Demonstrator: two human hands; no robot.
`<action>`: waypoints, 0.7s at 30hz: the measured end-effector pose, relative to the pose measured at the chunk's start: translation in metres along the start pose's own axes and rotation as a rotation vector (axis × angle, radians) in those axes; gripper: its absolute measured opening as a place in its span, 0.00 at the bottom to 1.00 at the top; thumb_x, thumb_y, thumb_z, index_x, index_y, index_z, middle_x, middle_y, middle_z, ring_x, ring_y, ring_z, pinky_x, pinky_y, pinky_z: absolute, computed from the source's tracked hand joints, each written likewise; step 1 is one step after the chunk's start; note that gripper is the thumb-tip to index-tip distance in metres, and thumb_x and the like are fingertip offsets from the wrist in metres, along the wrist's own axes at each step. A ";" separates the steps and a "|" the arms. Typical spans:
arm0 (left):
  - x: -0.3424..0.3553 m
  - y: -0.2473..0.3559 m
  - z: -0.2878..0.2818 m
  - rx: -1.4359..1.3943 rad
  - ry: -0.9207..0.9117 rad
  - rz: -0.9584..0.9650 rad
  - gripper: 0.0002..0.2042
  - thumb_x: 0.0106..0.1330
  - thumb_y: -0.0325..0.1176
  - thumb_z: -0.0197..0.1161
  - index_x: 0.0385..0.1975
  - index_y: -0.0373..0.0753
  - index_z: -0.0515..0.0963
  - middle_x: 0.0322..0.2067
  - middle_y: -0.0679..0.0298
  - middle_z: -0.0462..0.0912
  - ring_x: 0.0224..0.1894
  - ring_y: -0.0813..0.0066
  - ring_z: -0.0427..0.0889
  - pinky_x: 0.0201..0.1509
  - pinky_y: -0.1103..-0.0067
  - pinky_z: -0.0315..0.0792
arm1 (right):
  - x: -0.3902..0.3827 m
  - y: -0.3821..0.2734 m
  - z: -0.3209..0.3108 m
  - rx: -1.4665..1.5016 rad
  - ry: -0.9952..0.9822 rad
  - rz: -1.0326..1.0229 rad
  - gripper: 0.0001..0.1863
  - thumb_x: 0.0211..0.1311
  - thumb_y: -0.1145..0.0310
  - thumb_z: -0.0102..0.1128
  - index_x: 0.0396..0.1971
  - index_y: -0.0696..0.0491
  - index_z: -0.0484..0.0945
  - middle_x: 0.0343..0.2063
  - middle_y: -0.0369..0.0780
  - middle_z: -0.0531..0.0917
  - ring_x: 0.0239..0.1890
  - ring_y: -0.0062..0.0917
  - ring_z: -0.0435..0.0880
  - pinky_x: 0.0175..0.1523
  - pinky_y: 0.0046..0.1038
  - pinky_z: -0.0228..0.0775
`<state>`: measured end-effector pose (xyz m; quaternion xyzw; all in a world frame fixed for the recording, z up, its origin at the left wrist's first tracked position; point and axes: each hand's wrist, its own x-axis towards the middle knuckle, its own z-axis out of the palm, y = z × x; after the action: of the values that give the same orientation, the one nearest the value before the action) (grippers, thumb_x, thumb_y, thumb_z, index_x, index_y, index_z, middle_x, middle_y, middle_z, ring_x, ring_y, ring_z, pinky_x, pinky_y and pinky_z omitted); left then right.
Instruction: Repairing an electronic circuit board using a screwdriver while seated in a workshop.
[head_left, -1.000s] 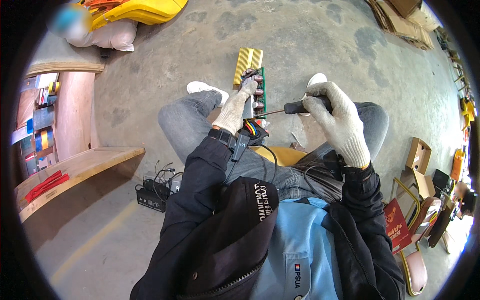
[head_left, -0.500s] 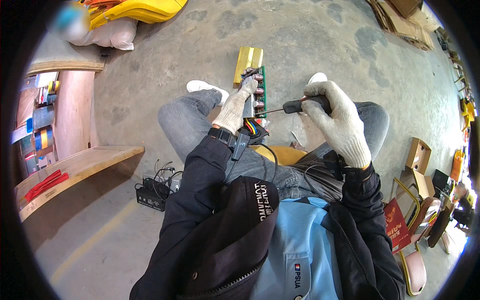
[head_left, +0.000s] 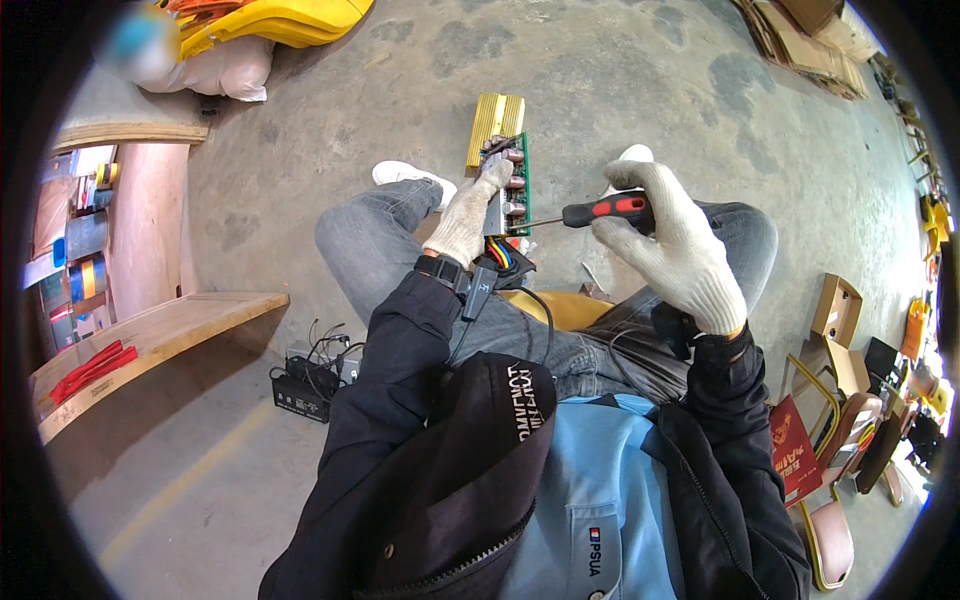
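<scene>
Both my hands wear white knit gloves. My left hand (head_left: 465, 218) is closed on a green circuit board (head_left: 527, 180) with cylindrical parts and a silvery edge. Beyond it, partly behind the board, lies a gold ribbed metal housing (head_left: 490, 122). Red, yellow and blue wires (head_left: 499, 252) come off the board's near end. My right hand (head_left: 682, 250) holds a black-and-red screwdriver (head_left: 606, 209) between thumb and fingers. Its thin shaft points left, and the tip meets the near end of the board; the exact contact point is too small to make out.
My bent legs (head_left: 365, 235) flank the work on the concrete floor. A black box with cables (head_left: 302, 390) sits by my left side, near a wooden bench (head_left: 190, 315) holding red strips. Flattened cardboard (head_left: 805, 50) lies far right; chairs and an open carton (head_left: 836, 308) stand at right.
The screwdriver handle has turned, so its red parts now show. My right fingers have spread a little around it. My left hand and the board have stayed nearly still.
</scene>
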<state>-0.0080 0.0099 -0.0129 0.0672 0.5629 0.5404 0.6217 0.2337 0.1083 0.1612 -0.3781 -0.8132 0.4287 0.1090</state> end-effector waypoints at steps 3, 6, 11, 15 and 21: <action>0.001 0.000 0.000 0.041 0.005 0.014 0.27 0.70 0.57 0.71 0.61 0.46 0.79 0.46 0.68 0.83 0.42 0.73 0.83 0.39 0.67 0.85 | 0.004 0.007 0.002 -0.147 0.043 0.011 0.18 0.67 0.74 0.66 0.55 0.55 0.79 0.44 0.42 0.86 0.50 0.26 0.87 0.57 0.30 0.76; 0.001 0.000 0.001 0.008 -0.015 0.016 0.26 0.70 0.57 0.71 0.60 0.47 0.80 0.45 0.68 0.83 0.41 0.73 0.83 0.37 0.66 0.85 | 0.005 0.022 0.003 0.008 -0.008 -0.117 0.19 0.65 0.71 0.67 0.55 0.52 0.80 0.47 0.50 0.75 0.48 0.45 0.86 0.52 0.38 0.79; 0.002 -0.002 -0.006 0.006 -0.008 0.032 0.26 0.70 0.56 0.71 0.61 0.47 0.80 0.45 0.68 0.83 0.41 0.73 0.83 0.36 0.65 0.86 | 0.001 0.002 0.002 0.031 0.021 -0.025 0.18 0.69 0.64 0.68 0.55 0.53 0.80 0.47 0.49 0.76 0.48 0.46 0.86 0.52 0.38 0.79; -0.014 0.012 0.017 0.045 0.040 -0.032 0.21 0.75 0.55 0.65 0.62 0.55 0.79 0.43 0.71 0.76 0.38 0.79 0.74 0.41 0.77 0.77 | 0.004 0.008 0.003 -0.055 0.116 0.040 0.18 0.66 0.68 0.66 0.54 0.53 0.79 0.47 0.49 0.76 0.48 0.45 0.86 0.52 0.38 0.79; -0.015 0.013 0.016 0.040 0.039 -0.034 0.21 0.76 0.55 0.65 0.62 0.55 0.80 0.45 0.71 0.77 0.38 0.79 0.75 0.40 0.77 0.78 | 0.003 0.010 -0.003 -0.025 -0.006 -0.029 0.22 0.68 0.72 0.66 0.60 0.56 0.75 0.48 0.46 0.85 0.51 0.33 0.88 0.59 0.31 0.77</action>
<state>-0.0002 0.0124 0.0111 0.0593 0.5868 0.5195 0.6183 0.2386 0.1154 0.1546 -0.3661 -0.8243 0.4180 0.1082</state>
